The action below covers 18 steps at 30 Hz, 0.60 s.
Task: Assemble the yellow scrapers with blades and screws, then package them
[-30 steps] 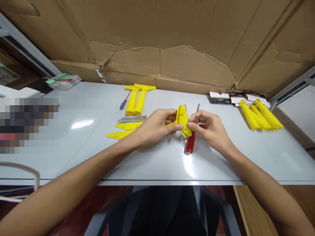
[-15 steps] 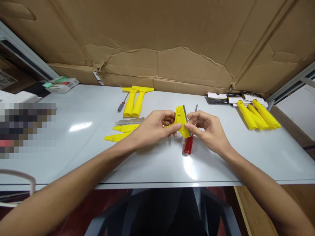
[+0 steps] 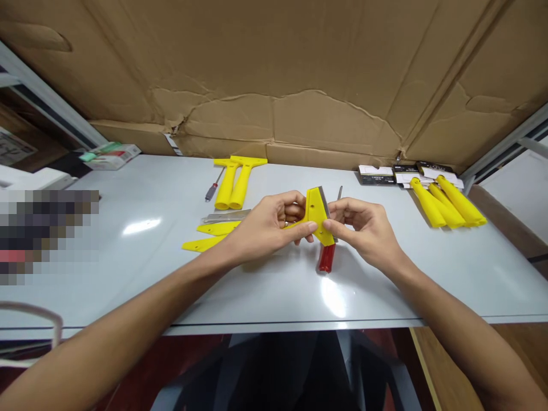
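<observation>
Above the table, near its middle, a yellow scraper [image 3: 315, 209] with a metal blade [image 3: 326, 204] along its right edge is held between both hands. My left hand [image 3: 280, 222] is closed around its left side, the thumb lying on the yellow face. My right hand [image 3: 363, 225] pinches the blade edge between thumb and fingers. Two small holes or screws show on the yellow head. Beneath the scraper lies a screwdriver with a red handle [image 3: 326, 260]; its shaft shows behind the right hand. Beside my left forearm lie flat yellow plates [image 3: 203, 244] and grey metal blades [image 3: 225, 217].
Two yellow scraper handles [image 3: 240, 185] and a small screwdriver [image 3: 211, 192] lie at the back left. Several yellow handles [image 3: 454, 202] with black-and-white cards [image 3: 377, 174] are at the back right. A cardboard wall [image 3: 274, 68] rises behind the table. A small box [image 3: 111, 156] stands far left.
The view has shifted slightly, so the table sits a little lower in it. Both hands keep hold of the scraper, which has tilted a little.
</observation>
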Motion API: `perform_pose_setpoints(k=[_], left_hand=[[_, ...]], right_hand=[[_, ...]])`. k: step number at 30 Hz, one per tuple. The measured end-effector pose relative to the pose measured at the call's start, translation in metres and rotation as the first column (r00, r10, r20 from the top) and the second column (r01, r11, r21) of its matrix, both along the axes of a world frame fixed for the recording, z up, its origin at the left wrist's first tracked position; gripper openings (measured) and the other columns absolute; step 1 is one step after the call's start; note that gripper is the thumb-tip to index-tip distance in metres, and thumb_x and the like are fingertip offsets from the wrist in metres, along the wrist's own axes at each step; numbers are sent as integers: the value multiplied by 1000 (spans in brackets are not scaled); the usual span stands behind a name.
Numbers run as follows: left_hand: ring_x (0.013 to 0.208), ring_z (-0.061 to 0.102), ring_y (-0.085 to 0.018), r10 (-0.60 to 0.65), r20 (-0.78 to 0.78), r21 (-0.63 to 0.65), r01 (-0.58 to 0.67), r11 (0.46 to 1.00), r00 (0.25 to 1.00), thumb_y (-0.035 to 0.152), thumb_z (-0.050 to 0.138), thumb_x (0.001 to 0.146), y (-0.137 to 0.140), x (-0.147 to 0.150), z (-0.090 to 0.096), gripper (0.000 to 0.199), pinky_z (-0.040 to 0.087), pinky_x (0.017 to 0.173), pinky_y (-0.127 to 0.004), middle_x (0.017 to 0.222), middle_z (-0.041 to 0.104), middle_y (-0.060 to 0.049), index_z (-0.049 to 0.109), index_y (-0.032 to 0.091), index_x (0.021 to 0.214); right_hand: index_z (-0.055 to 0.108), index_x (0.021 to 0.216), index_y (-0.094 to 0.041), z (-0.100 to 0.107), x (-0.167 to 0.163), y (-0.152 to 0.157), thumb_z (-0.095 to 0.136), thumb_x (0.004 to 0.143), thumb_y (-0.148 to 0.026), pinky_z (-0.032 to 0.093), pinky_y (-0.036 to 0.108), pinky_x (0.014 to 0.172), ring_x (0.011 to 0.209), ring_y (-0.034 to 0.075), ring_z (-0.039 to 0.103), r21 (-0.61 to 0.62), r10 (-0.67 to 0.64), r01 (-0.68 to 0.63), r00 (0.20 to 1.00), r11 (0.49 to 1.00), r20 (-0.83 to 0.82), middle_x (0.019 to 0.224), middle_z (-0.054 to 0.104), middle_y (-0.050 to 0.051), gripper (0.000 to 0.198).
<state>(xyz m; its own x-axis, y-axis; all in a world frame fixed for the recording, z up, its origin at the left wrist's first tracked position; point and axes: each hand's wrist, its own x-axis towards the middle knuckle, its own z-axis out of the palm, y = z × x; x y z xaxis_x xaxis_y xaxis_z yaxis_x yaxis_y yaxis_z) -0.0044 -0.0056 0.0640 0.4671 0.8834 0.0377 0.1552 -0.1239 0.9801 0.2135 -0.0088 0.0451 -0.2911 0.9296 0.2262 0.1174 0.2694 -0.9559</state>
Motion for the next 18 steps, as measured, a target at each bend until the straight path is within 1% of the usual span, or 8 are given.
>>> perform_pose_setpoints(k=[3,6,9,11,13,15,18], left_hand=[[79,77,-17,21,-3,-34,-22,999,1000,39,82,87,-1,0,3,30,62,74,-27,91,79,-4,64,17,96],[77,79,-18,53,-37,-53,-55,997,998,45,85,85,-2,0,4,34,64,75,-28,90,80,-5,69,17,93],[70,75,-16,68,-58,12,-68,998,996,48,83,86,-2,-1,5,34,63,71,-27,83,79,-4,73,16,89],[66,72,-14,61,-45,52,-59,997,997,49,79,89,-2,-1,5,34,60,67,-25,79,78,-3,75,16,88],[63,69,-13,49,-32,67,-46,997,998,49,77,91,-2,-1,5,33,58,65,-23,75,76,-2,76,16,89],[63,68,-12,55,-38,75,-52,996,998,47,77,91,-1,-2,5,32,57,64,-22,72,75,-1,77,16,90],[62,68,-13,80,-60,101,-74,992,995,49,75,93,0,-2,5,33,57,64,-23,70,74,-1,78,16,90]], right_hand=[[75,100,-14,1,0,0,86,79,-34,55,21,69,73,8,64,-20,-10,10,999,1000,-36,83,69,3,31],[76,100,-14,1,0,-1,87,77,-39,56,21,70,74,8,64,-35,-19,18,999,999,-32,84,69,4,36],[77,101,-14,2,0,-1,90,74,-44,57,21,70,75,9,65,-59,-19,16,999,998,-49,85,70,4,42],[77,102,-14,2,0,0,91,73,-46,56,21,66,73,9,64,-90,-3,-3,998,996,-62,85,71,4,46],[76,104,-14,4,1,0,92,72,-48,54,20,60,67,8,63,-114,20,-28,998,993,-68,83,70,4,49],[75,105,-14,6,2,0,90,74,-50,51,20,56,61,7,60,-119,44,-52,997,992,-65,80,69,2,49],[75,99,-14,10,2,0,80,85,-55,50,20,56,58,6,57,-79,58,-59,998,995,-18,76,68,2,44]])
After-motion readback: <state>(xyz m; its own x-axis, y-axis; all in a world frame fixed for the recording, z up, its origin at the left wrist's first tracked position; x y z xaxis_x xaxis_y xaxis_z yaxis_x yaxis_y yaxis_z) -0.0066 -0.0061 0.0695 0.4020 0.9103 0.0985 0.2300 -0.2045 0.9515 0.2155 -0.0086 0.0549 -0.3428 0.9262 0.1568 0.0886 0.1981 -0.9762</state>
